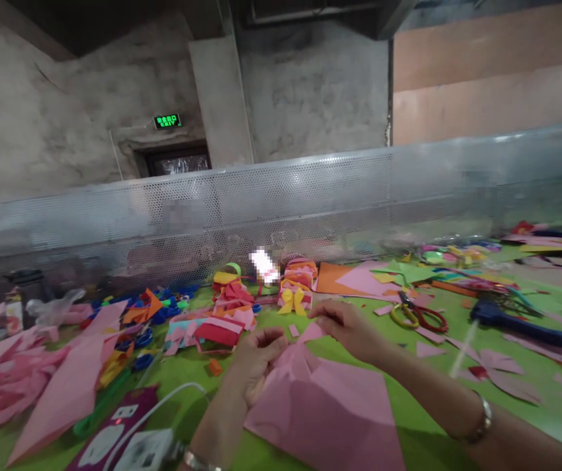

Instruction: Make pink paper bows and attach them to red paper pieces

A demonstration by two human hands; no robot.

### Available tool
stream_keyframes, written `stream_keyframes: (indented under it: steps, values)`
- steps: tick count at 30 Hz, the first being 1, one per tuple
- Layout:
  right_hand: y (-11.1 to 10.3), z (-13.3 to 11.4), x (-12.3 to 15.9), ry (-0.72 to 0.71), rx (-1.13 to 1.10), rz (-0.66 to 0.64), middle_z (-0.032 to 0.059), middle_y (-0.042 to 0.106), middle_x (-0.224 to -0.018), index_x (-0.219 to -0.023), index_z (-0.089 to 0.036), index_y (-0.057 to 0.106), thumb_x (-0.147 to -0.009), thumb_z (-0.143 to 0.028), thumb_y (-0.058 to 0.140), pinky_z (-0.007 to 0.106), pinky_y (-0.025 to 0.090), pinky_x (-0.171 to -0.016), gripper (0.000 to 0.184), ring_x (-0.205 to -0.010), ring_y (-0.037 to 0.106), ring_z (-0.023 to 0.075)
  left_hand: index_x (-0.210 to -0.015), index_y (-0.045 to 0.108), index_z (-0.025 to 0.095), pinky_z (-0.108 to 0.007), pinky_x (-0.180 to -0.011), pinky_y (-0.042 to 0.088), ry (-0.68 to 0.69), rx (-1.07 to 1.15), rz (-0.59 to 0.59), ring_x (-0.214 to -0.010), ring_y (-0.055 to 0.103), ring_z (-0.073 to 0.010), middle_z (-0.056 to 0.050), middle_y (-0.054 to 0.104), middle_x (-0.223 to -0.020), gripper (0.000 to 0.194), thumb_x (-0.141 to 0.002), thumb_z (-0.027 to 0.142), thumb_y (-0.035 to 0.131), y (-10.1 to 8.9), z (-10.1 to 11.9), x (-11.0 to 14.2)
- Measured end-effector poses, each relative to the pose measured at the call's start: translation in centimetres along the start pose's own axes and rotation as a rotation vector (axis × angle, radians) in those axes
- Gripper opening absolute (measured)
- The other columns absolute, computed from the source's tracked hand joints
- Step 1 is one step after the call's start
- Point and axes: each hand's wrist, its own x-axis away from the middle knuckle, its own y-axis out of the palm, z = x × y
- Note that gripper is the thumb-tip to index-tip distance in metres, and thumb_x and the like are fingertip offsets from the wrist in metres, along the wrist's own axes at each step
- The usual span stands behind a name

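A large pink sheet of paper (334, 405) spreads over the green table in front of me, its upper part creased into folds. My left hand (260, 363) is closed on its left edge, thumb and fingers curled around the paper. My right hand (347, 327) pinches a pointed flap at the top of the same sheet. Just beyond my fingers lies a yellow paper bow (292, 301) on a small stack of orange and pink paper pieces. A tiny pink scrap (294, 331) rests between the two hands.
Scissors (421, 316) and a blue glue gun (521, 325) lie to the right among paper scraps. At the left are crumpled pink paper (20, 379), blue rings (143, 338) and a purple power strip (114, 432) with a white cable. A perforated metal screen (300, 186) edges the table's far side.
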Motion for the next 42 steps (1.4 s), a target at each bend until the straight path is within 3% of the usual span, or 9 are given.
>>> stream_keyframes:
  steps: [4,8,12,16,20,26,32,38,42]
  values:
    - [0.8,0.4,0.0,0.186,-0.195,-0.051,-0.0058,0.043,-0.053,-0.075,-0.019,0.054,-0.082,-0.036,0.046,0.021,0.032,-0.044,0.02,-0.046,0.041,0.0088,-0.075,0.064,0.014,-0.019,-0.058,0.044,0.242,-0.11,0.075,-0.06,0.056,-0.0082,0.002,0.062,-0.067,0.037,-0.043,0.018,0.083,0.1,0.6,-0.1]
    - [1.3,0.8,-0.1,0.439,-0.451,-0.01,0.0001,0.058,-0.069,-0.076,-0.018,0.051,-0.08,-0.051,0.051,0.022,0.042,-0.056,0.033,-0.063,0.056,0.0113,-0.077,0.063,0.015,-0.021,-0.06,0.046,0.413,-0.216,0.081,-0.063,0.057,-0.0107,0.002,0.061,-0.065,0.032,-0.048,0.016,0.078,0.6,1.3,0.4]
    - [1.2,1.1,-0.1,0.651,-0.874,-0.185,0.0058,0.063,-0.075,-0.08,-0.017,0.052,-0.076,-0.061,0.051,0.029,0.047,-0.064,0.044,-0.066,0.061,0.0146,-0.078,0.063,0.018,-0.023,-0.06,0.046,0.514,-0.405,0.036,-0.063,0.057,-0.013,0.001,0.06,-0.065,0.025,-0.055,0.015,0.071,0.9,1.2,0.9]
    - [1.0,0.9,0.1,0.585,-0.928,-0.16,0.003,0.06,-0.069,-0.082,-0.017,0.057,-0.075,-0.055,0.058,0.025,0.045,-0.056,0.039,-0.059,0.055,0.0116,-0.068,0.066,0.02,-0.025,-0.066,0.045,0.758,-0.745,-0.057,-0.07,0.057,-0.0148,-0.001,0.061,-0.073,0.011,-0.062,0.011,0.067,1.3,1.1,1.5]
    - [1.0,0.4,0.3,0.491,-0.872,-0.156,0.001,0.062,-0.073,-0.085,-0.016,0.06,-0.064,-0.034,0.074,0.021,0.042,-0.055,0.03,-0.06,0.054,0.0087,-0.064,0.067,0.022,-0.026,-0.065,0.044,0.805,-0.881,-0.118,-0.069,0.056,-0.0161,-0.002,0.062,-0.072,0.01,-0.064,0.012,0.066,1.7,1.0,1.7]
    - [1.2,0.2,0.1,0.5,-0.971,-0.122,-0.0041,0.064,-0.07,-0.088,-0.017,0.057,-0.042,-0.004,0.07,0.024,0.047,-0.063,0.05,-0.063,0.059,0.0106,-0.079,0.068,0.021,-0.027,-0.07,0.046,0.706,-0.788,-0.108,-0.073,0.059,-0.0167,-0.003,0.062,-0.083,0.016,-0.064,0.018,0.07,1.1,0.5,1.0]
    - [1.1,-0.5,0.2,0.249,-0.859,-0.149,0.001,0.066,-0.073,-0.09,-0.018,0.06,-0.054,-0.009,0.065,0.027,0.047,-0.063,0.038,-0.065,0.061,0.0132,-0.119,0.052,0.018,-0.031,-0.094,0.038,0.37,-0.28,-0.179,-0.12,0.045,-0.0258,-0.014,0.053,-0.126,0.073,-0.055,0.044,0.078,0.9,0.8,1.0]
    - [0.8,-1.1,1.2,0.177,-0.601,-0.13,0.0045,0.067,-0.086,-0.098,-0.021,0.061,-0.052,-0.016,0.067,0.031,0.05,-0.064,0.047,-0.076,0.062,0.0195,-0.124,0.047,0.016,-0.025,-0.062,0.042,0.099,-0.223,-0.296,-0.059,0.055,-0.0116,0.002,0.061,-0.065,0.09,-0.043,0.024,0.086,0.6,-0.2,1.5]
    - [0.7,0.0,1.5,0.21,-0.46,-0.047,0.0106,0.068,-0.093,-0.092,-0.025,0.066,-0.054,-0.029,0.067,0.036,0.053,-0.067,0.037,-0.083,0.063,0.026,-0.104,0.064,0.017,-0.023,-0.056,0.04,-0.028,-0.149,-0.224,-0.054,0.052,-0.0081,0.002,0.058,-0.066,0.067,-0.04,0.022,0.084,0.2,-1.1,1.1]
